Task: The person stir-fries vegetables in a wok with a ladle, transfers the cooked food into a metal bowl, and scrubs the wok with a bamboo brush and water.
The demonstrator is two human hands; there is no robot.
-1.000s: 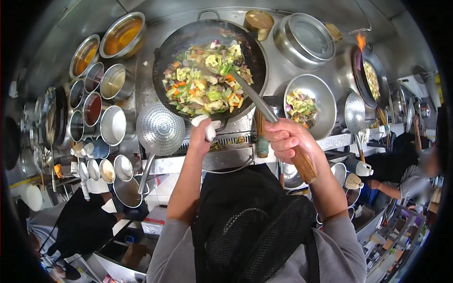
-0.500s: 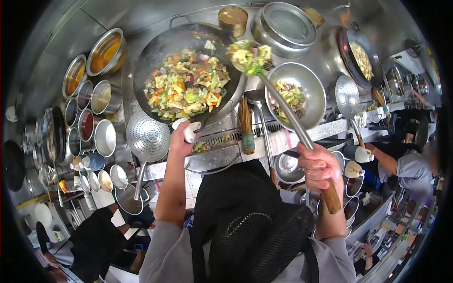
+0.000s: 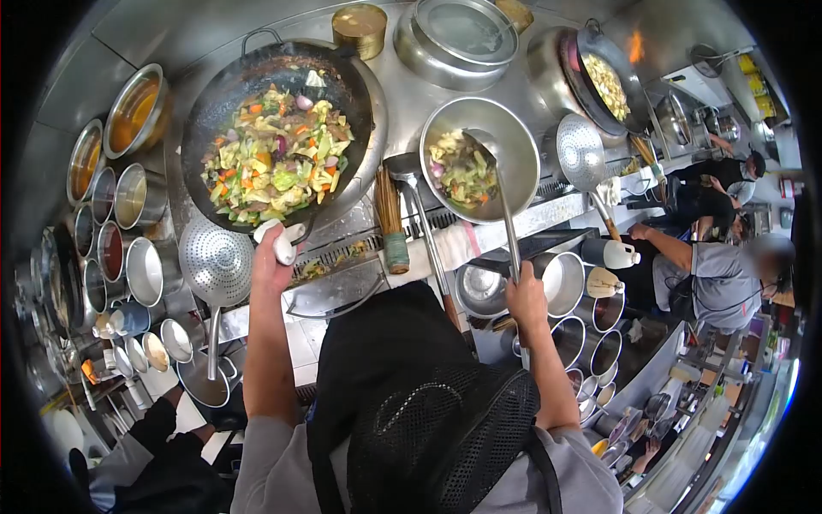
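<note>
My left hand (image 3: 271, 270) is closed on the near handle of a large dark wok (image 3: 204, 116), with a white cloth (image 3: 285, 248) at the grip. Mixed stir-fried vegetables (image 3: 278, 167) with carrot, cabbage and onion fill the wok's middle. To the right stands a round steel bowl (image 3: 520, 141) with a smaller share of the same food (image 3: 458, 176). My right hand (image 3: 526, 301) is wrapped round the long handle of a ladle (image 3: 507, 218). The ladle's head is down inside the bowl, partly hidden by food and blur.
A bamboo brush (image 3: 390, 218) and another ladle (image 3: 424, 231) lie between wok and bowl. Perforated skimmers (image 3: 216, 257) rest on either side. A lidded pot (image 3: 454, 51) stands behind; a second wok (image 3: 629, 81) is at right near a flame (image 3: 635, 46). A co-worker (image 3: 719, 278) stands at right.
The ladle, heaped with vegetables above the gap between wok and bowl, has come down into the bowl, where more food now lies. The view has shifted right; my left hand stays at the wok.
</note>
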